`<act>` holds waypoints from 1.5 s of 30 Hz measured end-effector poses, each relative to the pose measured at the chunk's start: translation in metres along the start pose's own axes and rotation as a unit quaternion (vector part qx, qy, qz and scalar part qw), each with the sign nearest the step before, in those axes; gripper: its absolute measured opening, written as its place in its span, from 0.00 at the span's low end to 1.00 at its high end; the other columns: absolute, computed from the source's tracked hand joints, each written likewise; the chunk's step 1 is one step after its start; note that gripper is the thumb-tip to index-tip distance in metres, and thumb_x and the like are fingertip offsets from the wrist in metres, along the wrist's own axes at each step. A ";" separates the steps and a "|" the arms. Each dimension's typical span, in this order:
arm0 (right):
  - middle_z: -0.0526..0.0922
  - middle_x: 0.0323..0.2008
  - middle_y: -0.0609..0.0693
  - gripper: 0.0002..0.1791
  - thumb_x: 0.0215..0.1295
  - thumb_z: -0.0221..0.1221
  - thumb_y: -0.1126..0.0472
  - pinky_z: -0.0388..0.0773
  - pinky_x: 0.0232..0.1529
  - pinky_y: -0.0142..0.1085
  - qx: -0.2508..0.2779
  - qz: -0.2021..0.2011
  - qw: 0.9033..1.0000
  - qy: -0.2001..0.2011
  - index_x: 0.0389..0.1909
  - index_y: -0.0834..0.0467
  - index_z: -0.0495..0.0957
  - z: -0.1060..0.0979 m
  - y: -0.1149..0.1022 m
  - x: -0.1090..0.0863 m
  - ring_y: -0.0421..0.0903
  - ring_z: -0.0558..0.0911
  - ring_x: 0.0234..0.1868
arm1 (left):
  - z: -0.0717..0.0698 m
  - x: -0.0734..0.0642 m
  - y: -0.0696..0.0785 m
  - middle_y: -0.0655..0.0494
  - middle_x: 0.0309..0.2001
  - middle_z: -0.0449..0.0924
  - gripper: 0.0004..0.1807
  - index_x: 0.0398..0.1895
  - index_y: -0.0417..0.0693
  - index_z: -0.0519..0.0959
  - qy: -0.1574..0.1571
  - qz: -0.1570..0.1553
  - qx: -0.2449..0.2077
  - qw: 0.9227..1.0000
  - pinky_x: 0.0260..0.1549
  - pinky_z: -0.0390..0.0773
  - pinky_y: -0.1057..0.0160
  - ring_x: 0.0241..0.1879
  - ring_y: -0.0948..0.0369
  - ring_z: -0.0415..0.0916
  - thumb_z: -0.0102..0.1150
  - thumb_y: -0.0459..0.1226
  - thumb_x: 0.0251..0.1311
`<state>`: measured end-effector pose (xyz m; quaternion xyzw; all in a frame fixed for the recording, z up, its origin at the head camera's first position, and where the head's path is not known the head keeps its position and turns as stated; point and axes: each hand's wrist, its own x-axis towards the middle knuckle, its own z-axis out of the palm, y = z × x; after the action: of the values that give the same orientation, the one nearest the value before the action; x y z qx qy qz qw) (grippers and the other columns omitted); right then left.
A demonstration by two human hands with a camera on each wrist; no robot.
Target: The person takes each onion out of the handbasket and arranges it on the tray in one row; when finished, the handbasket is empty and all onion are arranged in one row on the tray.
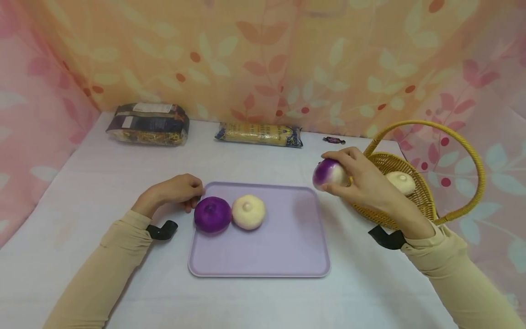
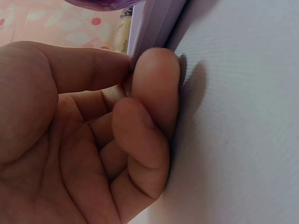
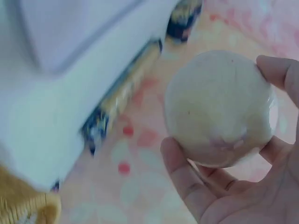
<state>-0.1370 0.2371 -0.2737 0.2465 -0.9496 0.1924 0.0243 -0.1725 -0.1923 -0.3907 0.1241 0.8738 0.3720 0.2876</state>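
Note:
My right hand (image 1: 361, 178) holds a purple-and-white turnip (image 1: 323, 173) in the air between the tray and the basket. Fingers and thumb curl round it; its pale side (image 3: 219, 107) faces the right wrist camera. At the upper left edge of a lilac tray (image 1: 283, 246), my left hand (image 1: 178, 189) pinches the rim (image 2: 140, 32) between thumb and forefinger, the other fingers curled. A dark purple round vegetable (image 1: 212, 215) and a cream-white one (image 1: 248, 212) sit side by side on the tray's left part. Another white one (image 1: 400, 183) lies in the wicker basket (image 1: 423, 205).
The yellow basket's tall handle (image 1: 478, 169) arches up on the right, beside my right forearm. Along the back of the white table lie a dark food packet (image 1: 148, 123), a pasta packet (image 1: 258, 135) and a small wrapped candy (image 1: 334, 140). Floral curtains hang behind.

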 end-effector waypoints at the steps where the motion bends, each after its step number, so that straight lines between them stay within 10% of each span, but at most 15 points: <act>1: 0.72 0.53 0.56 0.34 0.55 0.69 0.52 0.77 0.49 0.49 0.009 -0.012 1.000 0.000 0.63 0.52 0.70 0.006 -0.003 0.000 0.50 0.76 0.50 | 0.000 0.000 0.000 0.54 0.21 0.76 0.12 0.29 0.40 0.75 0.000 0.000 0.000 1.000 0.24 0.76 0.64 0.18 0.61 0.77 0.46 0.36 0.68; 6: 0.76 0.55 0.52 0.32 0.54 0.68 0.51 0.79 0.50 0.44 -0.002 -0.071 0.997 -0.030 0.60 0.55 0.70 0.033 -0.012 0.001 0.47 0.79 0.51 | 0.000 0.000 0.001 0.54 0.20 0.76 0.12 0.29 0.39 0.75 0.000 0.001 0.000 1.000 0.24 0.75 0.64 0.18 0.61 0.77 0.46 0.36 0.68; 12: 0.82 0.41 0.50 0.40 0.49 0.68 0.41 0.78 0.41 0.42 -0.069 -0.047 0.990 -0.110 0.61 0.52 0.66 0.061 -0.018 0.003 0.47 0.82 0.39 | 0.000 0.001 0.001 0.54 0.20 0.76 0.13 0.29 0.39 0.75 0.001 0.001 0.002 1.000 0.23 0.75 0.64 0.18 0.62 0.78 0.46 0.36 0.69; 19: 0.78 0.51 0.51 0.36 0.49 0.66 0.43 0.73 0.47 0.44 -0.102 -0.103 0.979 -0.143 0.62 0.49 0.74 0.078 -0.025 0.006 0.46 0.78 0.44 | 0.000 -0.002 0.003 0.54 0.20 0.77 0.13 0.28 0.39 0.74 0.003 0.001 0.005 1.000 0.24 0.75 0.64 0.18 0.62 0.78 0.46 0.36 0.69; 27: 0.81 0.52 0.51 0.38 0.51 0.67 0.44 0.69 0.64 0.48 -0.088 -0.140 0.976 -0.140 0.62 0.57 0.73 0.093 -0.030 0.013 0.50 0.79 0.56 | 0.000 -0.003 0.005 0.54 0.20 0.77 0.13 0.28 0.39 0.74 0.004 0.001 0.008 1.000 0.24 0.75 0.64 0.18 0.62 0.78 0.46 0.36 0.69; 45: 0.79 0.56 0.52 0.41 0.54 0.66 0.41 0.71 0.62 0.51 -0.056 -0.124 0.981 -0.135 0.66 0.55 0.70 0.097 -0.032 0.016 0.53 0.77 0.59 | 0.000 -0.002 0.005 0.53 0.21 0.77 0.13 0.28 0.39 0.74 0.003 0.000 0.012 1.000 0.23 0.75 0.64 0.18 0.61 0.78 0.46 0.37 0.70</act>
<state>-0.1315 0.1672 -0.3503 0.3845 -0.9153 0.0993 -0.0671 -0.1710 -0.1902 -0.3863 0.1261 0.8791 0.3616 0.2837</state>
